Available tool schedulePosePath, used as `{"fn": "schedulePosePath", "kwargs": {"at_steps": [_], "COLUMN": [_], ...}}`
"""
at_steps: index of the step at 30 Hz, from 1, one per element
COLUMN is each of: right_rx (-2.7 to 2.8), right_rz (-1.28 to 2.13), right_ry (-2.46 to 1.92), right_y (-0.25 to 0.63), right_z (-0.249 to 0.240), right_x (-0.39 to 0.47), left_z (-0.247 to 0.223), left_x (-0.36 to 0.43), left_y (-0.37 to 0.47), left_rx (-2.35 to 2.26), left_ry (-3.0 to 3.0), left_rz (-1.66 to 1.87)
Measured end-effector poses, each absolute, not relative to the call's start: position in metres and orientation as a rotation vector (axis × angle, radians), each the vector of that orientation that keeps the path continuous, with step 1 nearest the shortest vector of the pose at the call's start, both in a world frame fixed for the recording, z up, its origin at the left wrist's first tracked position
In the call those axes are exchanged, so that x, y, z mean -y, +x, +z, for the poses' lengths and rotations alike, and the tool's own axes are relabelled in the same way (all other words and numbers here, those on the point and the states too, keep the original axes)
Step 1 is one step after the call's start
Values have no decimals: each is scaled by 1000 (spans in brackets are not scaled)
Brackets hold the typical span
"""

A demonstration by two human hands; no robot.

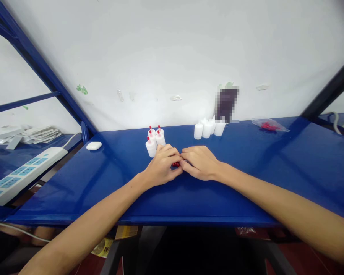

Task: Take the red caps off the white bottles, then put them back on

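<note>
My left hand (164,165) curls over some small red pieces (176,164) on the blue table. Against it on the right, my right hand (200,162) has its fingers together, their tips meeting those of the left over the red pieces. The fingers partly hide these pieces, so what each hand grips is unclear. Just behind my left hand stand several white bottles (151,147) with red tips, upright in a cluster. Farther back on the right, several white bottles without red tips (198,131) stand close together.
A clear plastic bag of red pieces (270,126) lies at the back right of the blue table (126,208). A white rounded object (94,146) sits at the back left. A power strip (25,173) and white flat items (41,134) are beyond the left edge.
</note>
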State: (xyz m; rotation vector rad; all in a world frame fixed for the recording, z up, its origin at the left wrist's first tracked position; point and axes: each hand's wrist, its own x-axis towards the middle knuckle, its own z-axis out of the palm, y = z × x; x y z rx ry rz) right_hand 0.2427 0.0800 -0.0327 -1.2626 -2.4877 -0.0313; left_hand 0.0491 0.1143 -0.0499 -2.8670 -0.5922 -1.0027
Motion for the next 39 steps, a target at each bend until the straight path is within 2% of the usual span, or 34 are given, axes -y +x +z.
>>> {"fn": "schedulePosePath", "kwargs": {"at_steps": [6, 15, 30, 39], "right_rx": [2441, 2484, 2365, 2260], "right_rz": [-124, -55, 274, 364], "right_ry": [-1383, -1314, -1174, -972], "right_y": [243, 242, 244, 253], "right_z": [-27, -28, -34, -39], "right_x": [-80, -77, -80, -88], "left_z": [-51, -51, -54, -33], "left_x": [-115, -109, -114, -129], "left_y": [54, 53, 52, 36], "left_rx": [625, 485, 377, 398], "left_ry": [-2842, -2825, -2825, -2658], "left_rz": [-1198, -1303, -1148, -1113]}}
